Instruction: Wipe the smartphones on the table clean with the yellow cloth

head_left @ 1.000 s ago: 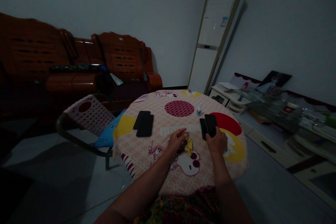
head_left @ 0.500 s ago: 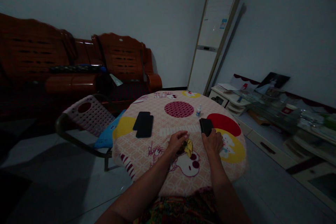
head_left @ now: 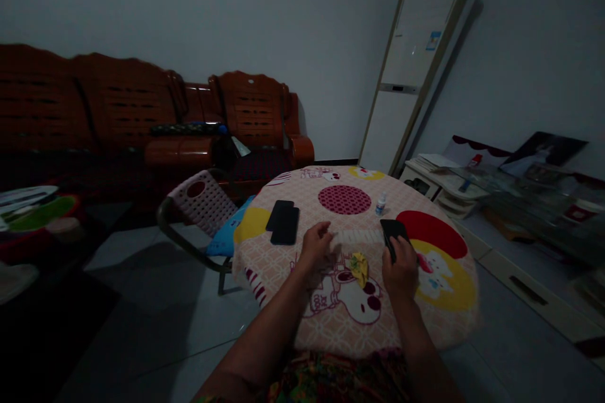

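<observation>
My right hand [head_left: 401, 269] grips a dark phone [head_left: 393, 230] by its near end, thumb on the left edge and fingers over the top. The phone looks slightly tilted at the right side of the round table. To the left, my left hand [head_left: 317, 245] hovers over the tablecloth with loosely bent fingers apart and nothing visible in them. Between the hands lies a crumpled yellow cloth [head_left: 360, 269], touched by neither. Two more dark phones [head_left: 285, 225] rest partly overlapping on the table's left side. A small white bottle [head_left: 380, 203] stands upright beyond the right hand.
A patterned tablecloth [head_left: 326, 334] covers the round table. A woven chair [head_left: 204, 201] with a blue cushion [head_left: 229, 233] stands at the left. Behind are wooden sofas [head_left: 250, 107]. A tall white air conditioner [head_left: 390, 119] and a low cabinet [head_left: 501, 274] stand to the right.
The view has turned left. My left hand has moved away from the yellow cloth, leaving it on the table. My right hand has reached further over the phone, which now looks tilted.
</observation>
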{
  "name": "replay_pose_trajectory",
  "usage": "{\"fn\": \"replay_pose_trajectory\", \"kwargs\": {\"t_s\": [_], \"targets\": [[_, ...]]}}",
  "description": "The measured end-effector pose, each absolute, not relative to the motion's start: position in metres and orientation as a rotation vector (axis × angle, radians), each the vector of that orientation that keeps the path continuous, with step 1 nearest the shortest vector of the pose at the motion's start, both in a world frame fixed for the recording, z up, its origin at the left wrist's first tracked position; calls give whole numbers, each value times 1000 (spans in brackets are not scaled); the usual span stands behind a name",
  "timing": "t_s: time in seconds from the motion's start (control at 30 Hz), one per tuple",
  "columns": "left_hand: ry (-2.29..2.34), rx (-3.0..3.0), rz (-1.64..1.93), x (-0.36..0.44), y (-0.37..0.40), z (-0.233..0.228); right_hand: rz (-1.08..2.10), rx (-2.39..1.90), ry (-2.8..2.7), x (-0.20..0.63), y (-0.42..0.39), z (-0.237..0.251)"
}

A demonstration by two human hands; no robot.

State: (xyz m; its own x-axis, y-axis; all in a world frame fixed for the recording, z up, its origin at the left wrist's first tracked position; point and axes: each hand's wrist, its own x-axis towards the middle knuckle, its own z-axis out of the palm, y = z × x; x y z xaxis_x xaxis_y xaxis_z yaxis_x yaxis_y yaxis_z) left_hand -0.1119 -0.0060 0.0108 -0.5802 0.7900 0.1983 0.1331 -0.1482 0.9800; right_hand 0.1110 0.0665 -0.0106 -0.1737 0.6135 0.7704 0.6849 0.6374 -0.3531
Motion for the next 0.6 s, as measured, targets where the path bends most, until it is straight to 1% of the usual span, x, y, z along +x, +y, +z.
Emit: {"fn": "replay_pose_trajectory", "kwargs": {"t_s": [0.13, 0.27, 0.37, 0.47, 0.6], "targets": [[2308, 1263, 1581, -161, -19, 24, 156, -911, -2038, 95, 47, -16], [2702, 1214, 1173, -186, -30, 14, 171, -959, -2263, 86, 35, -17], [2857, 1101, 995, -189, -36, 4, 105, -975, -2439, 84, 29, -14], [2899, 1124, 976, -186, -37, 0, 65, -968, -2530, 82, 23, -9], [2832, 1259, 968, -173, -33, 1, 49, -1047, -2552, 79, 19, -4]]}}
